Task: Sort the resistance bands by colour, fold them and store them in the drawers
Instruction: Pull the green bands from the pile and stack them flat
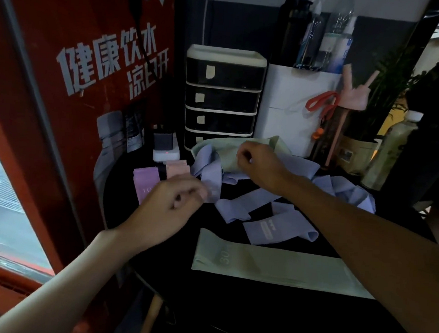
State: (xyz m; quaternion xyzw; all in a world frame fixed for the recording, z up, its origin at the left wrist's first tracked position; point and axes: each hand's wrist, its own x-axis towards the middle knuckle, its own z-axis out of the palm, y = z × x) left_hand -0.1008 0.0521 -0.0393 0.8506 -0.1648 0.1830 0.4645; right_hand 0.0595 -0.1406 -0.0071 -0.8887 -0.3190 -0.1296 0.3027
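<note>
L hand pinches lilac band; R hand, green

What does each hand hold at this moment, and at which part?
The left hand pinches a lavender band at its printed end. The right hand is curled over the green band in the pile; whether it grips it cannot be told.

red poster (white lettering), potted plant

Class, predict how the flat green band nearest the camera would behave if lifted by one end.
Probably floppy: the green band lies thin and flat, and the lilac bands nearby drape in folds. Likely light; unlikely to roll.
</note>
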